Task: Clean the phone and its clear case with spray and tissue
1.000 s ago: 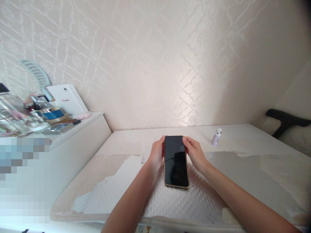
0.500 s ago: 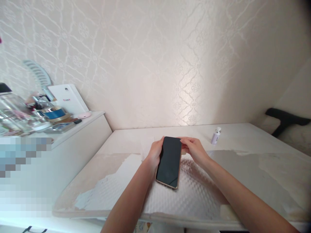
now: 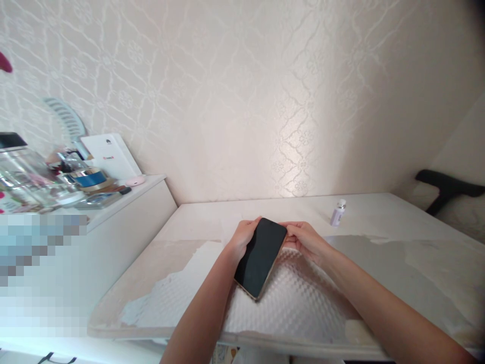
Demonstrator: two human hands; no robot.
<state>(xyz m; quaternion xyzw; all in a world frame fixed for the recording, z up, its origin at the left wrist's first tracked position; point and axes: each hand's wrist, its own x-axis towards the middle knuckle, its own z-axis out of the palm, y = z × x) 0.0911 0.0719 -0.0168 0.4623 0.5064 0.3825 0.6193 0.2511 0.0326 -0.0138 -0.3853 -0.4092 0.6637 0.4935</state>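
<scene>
A smartphone (image 3: 260, 259) with a dark screen and a gold-coloured edge lies between my two hands, tilted with its top toward the right. My left hand (image 3: 244, 237) grips its left side, the thumb along the edge and the other fingers hidden behind it. At the upper right corner, my right hand (image 3: 301, 236) pinches the phone between thumb and fingers. Under the phone, a white textured sheet (image 3: 299, 298) covers part of the white table (image 3: 204, 215).
A small lilac bottle (image 3: 337, 214) with a white cap stands at the back right. On the left cabinet (image 3: 151, 197) are a white box (image 3: 111, 156), a pale blue comb (image 3: 68, 116), a blue-banded jar (image 3: 90, 178) and clear containers. A black T-shaped object (image 3: 443, 187) is at far right.
The phone has turned clockwise, its lower end swinging left and its top shifting right. Both hands keep hold of it. The whole view has shifted slightly.
</scene>
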